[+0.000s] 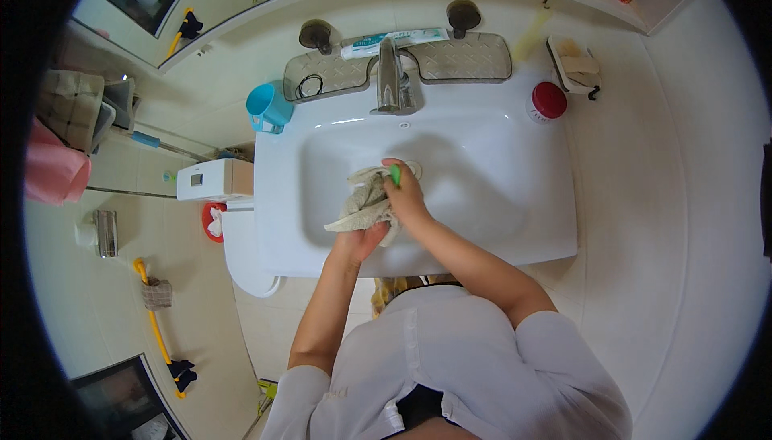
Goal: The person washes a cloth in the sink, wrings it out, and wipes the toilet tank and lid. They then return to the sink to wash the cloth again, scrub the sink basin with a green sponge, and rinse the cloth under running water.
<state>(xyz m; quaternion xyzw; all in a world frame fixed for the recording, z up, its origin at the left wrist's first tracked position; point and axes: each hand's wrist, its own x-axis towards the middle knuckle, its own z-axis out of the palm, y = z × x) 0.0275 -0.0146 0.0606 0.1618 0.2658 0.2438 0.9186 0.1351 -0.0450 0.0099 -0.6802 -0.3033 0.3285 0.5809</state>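
Over the left part of the white washbasin, a crumpled grey-beige cloth is held between my hands. My left hand grips it from below, its fingers partly hidden under the folds. My right hand lies at the cloth's right side, closed around a small green object whose tip shows above the fist; its kind cannot be told. The drain is just behind my right hand. Above the basin's back edge stands a chrome faucet.
A blue mug stands at the back left corner, a red-lidded jar at the back right. Behind the faucet, a toothpaste tube lies on a clear tray. A soap holder is on the right wall; a toilet adjoins at left.
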